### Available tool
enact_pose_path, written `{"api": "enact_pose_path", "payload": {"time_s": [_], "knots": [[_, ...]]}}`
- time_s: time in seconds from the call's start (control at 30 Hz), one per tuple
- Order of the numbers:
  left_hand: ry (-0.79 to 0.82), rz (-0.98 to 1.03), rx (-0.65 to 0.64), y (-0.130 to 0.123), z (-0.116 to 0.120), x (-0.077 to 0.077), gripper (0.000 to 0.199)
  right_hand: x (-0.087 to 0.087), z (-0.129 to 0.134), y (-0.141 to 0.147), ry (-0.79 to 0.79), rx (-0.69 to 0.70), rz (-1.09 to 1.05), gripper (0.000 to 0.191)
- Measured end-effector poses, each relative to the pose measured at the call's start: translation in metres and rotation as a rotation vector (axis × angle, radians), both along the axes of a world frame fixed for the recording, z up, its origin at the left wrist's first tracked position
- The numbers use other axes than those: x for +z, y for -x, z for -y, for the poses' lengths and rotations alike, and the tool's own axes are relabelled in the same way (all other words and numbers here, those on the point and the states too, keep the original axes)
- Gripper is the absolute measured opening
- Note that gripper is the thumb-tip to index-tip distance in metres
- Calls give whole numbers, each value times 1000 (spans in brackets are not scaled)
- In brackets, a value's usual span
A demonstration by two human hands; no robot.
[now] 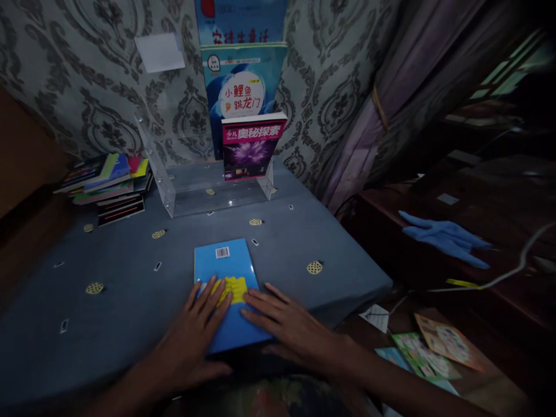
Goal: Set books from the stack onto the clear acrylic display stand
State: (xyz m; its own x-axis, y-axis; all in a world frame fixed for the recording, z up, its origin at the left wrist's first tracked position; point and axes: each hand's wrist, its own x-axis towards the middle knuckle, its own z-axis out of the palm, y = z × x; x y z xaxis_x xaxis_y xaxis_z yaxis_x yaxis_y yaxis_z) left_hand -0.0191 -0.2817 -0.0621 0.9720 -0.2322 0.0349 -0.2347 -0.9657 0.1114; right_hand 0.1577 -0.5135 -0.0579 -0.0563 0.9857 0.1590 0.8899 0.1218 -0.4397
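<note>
A blue book (pixel 232 260) with a white barcode label and a yellow patch lies flat at the table's front edge. My left hand (pixel 191 330) rests on its left side, fingers stretched out over the cover. From the right, my right hand (pixel 289 324) lies on the book's right edge, fingers extended towards the yellow patch. Beyond the book stands a clear acrylic rack (pixel 212 200). On its right side a purple book (pixel 252 150) leans upright, with a teal book (pixel 243 81) and a blue-covered book (pixel 243 20) behind and above it.
A pile of books (pixel 108 179) sits at the table's back left. The blue-grey tablecloth (pixel 130 255) has pineapple prints. A white paper (pixel 160 52) is on the patterned wall. To the right are a purple curtain (pixel 356 150), a blue glove (pixel 447 234), a white cable (pixel 516 260) and booklets (pixel 425 356) lower down.
</note>
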Motion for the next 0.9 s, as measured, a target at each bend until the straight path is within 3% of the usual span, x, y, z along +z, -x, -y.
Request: {"api": "enact_pose_path", "payload": {"time_s": [0.1,0.17,0.23,0.3,0.4,0.47,0.57,0.7,0.8,0.9], "knots": [[-3,-100,-5,13,15,-3,98,-5,13,7,-71,0,-46,59],[5,-149,-24,16,17,5,96,-1,15,5,-129,2,-68,52],[53,-164,-63,17,11,27,92,12,12,-2,-185,31,-98,47],[150,-135,-86,15,-2,58,85,32,5,-11,-272,47,-159,45],[378,33,40,5,-23,100,61,59,-13,-26,-390,-61,-297,41],[591,134,183,-12,-34,111,52,66,-31,-34,-422,-205,-379,36],[927,272,366,-49,-42,99,61,54,-60,-47,-418,-353,-461,30],[1170,367,504,-92,-43,60,71,21,-87,-65,-315,-409,-487,28],[1176,425,593,-104,-44,33,73,6,-94,-73,-231,-493,-432,27],[1051,500,640,-106,-48,14,69,3,-94,-76,-205,-530,-388,26]]}}
